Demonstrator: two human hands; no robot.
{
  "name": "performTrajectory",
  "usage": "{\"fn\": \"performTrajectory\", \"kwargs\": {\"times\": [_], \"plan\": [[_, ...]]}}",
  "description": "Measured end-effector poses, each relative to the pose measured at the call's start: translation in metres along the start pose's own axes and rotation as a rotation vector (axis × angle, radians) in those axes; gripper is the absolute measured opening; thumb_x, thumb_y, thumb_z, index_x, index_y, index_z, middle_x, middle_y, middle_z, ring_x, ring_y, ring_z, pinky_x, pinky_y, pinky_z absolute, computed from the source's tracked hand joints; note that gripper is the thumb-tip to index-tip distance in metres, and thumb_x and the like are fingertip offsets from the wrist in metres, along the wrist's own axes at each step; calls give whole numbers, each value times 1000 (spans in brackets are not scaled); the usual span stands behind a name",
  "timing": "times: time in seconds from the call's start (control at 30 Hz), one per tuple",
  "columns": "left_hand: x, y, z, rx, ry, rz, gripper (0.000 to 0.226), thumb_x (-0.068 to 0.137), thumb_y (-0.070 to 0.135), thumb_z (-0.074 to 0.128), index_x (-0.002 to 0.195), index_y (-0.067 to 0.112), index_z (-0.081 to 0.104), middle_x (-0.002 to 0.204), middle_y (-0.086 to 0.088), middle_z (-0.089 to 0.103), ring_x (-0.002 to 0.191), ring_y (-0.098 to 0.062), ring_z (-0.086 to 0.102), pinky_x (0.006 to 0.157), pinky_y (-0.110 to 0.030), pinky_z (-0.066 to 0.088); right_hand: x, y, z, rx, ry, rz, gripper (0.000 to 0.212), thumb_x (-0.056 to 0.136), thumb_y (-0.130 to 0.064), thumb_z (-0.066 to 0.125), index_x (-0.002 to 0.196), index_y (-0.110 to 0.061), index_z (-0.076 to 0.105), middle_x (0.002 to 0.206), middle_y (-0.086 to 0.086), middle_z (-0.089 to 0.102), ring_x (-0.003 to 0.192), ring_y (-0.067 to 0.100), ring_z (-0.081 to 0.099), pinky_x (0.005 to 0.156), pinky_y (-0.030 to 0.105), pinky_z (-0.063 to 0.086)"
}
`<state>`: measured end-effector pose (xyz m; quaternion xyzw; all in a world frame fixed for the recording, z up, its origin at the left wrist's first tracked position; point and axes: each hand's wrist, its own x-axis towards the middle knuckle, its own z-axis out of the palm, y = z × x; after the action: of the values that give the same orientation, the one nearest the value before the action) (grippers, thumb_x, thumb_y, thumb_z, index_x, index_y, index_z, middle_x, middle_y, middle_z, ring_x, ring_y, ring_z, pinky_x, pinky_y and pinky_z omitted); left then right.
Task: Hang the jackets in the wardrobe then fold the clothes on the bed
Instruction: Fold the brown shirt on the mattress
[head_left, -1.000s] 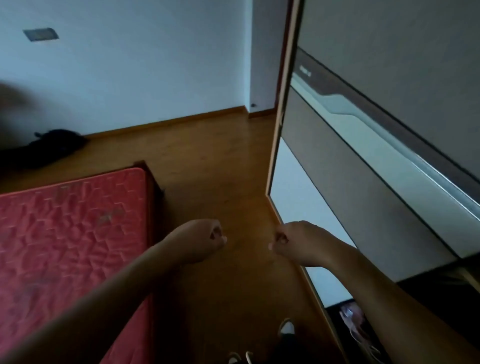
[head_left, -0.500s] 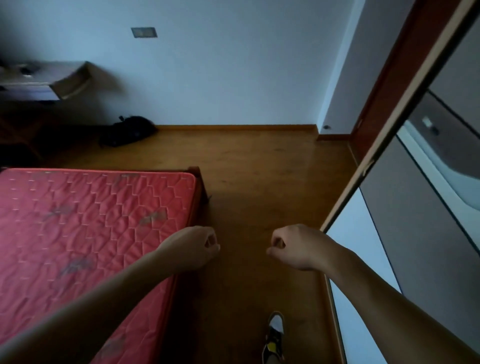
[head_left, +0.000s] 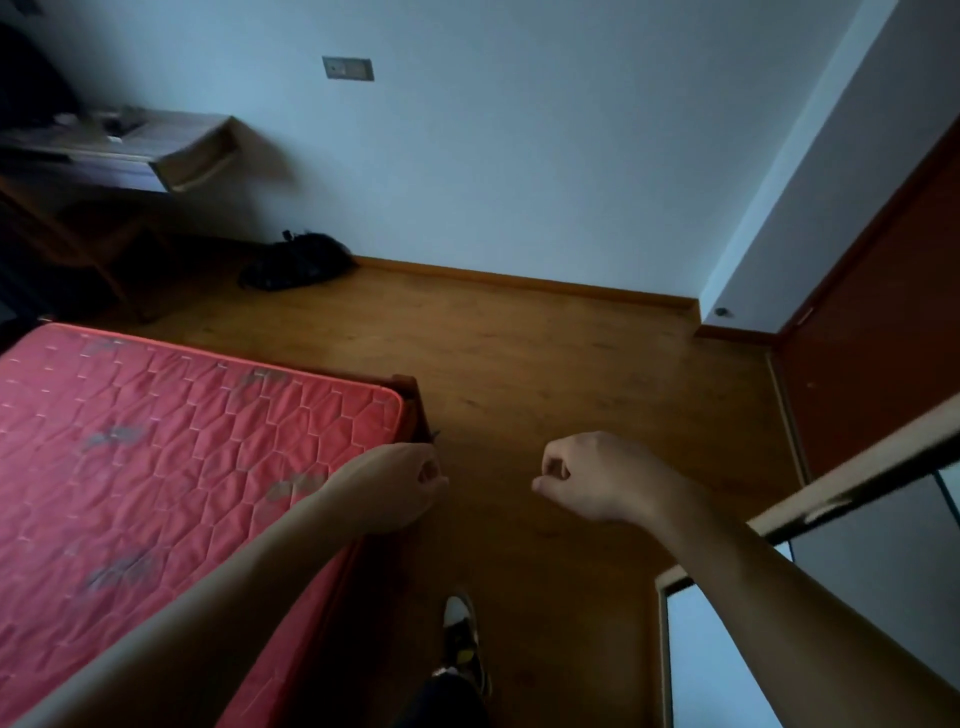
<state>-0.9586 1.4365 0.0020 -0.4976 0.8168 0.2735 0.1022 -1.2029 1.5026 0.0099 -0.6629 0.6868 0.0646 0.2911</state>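
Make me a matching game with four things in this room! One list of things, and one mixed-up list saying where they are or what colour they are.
Things:
1. mattress
2. bundle
3. shoe
4. wall plate

Clues:
A. high up on the wall
B. red and quilted
C. black, lying on the floor right against the wall
D. on the floor at the very bottom of the picture

Pairs: 1-B, 2-C, 3-D, 4-A
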Motion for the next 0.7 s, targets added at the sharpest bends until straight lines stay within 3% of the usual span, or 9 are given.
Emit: {"fn": "performTrajectory", "kwargs": {"times": [0.2, 0.27, 0.37, 0.53, 0.7], "plan": [[125, -19, -64, 40, 53, 0, 24, 98, 44, 54, 108, 25, 63, 91, 12, 59, 75, -3, 54, 58, -23, 38, 123, 12, -79, -30, 13, -11, 33, 98, -55, 52, 116, -29, 62, 108, -5, 62, 89, 11, 59, 79, 34, 55], [167, -26, -94, 21, 55, -8, 24, 98, 44, 55, 109, 24, 63, 95, 9, 62, 80, -6, 57, 61, -23, 43, 163, 13, -111, -31, 12, -14, 33, 99, -55, 52, 117, -29, 62, 108, -6, 62, 89, 10, 59, 75, 31, 53], [226, -37, -142, 3, 49, -30, 28, 98, 45, 54, 113, 23, 63, 108, 3, 67, 92, -11, 63, 79, -30, 54, 221, 15, -161, -47, 32, -27, 33, 98, -54, 53, 118, -29, 63, 107, -7, 64, 88, 8, 59, 71, 27, 51], [318, -46, -221, 45, 69, -29, 29, 98, 47, 54, 115, 25, 61, 104, 9, 63, 88, -4, 60, 73, -23, 51, 310, 23, -238, -70, 132, -59, 35, 97, -56, 52, 115, -29, 65, 105, -7, 66, 87, 9, 61, 77, 31, 57], [400, -53, -283, 50, 116, -75, 30, 98, 49, 53, 115, 26, 61, 108, 8, 65, 91, -5, 61, 80, -27, 54, 408, 39, -302, -115, 150, -114, 35, 95, -60, 52, 111, -31, 65, 104, -8, 66, 85, 7, 59, 67, 28, 51]]}}
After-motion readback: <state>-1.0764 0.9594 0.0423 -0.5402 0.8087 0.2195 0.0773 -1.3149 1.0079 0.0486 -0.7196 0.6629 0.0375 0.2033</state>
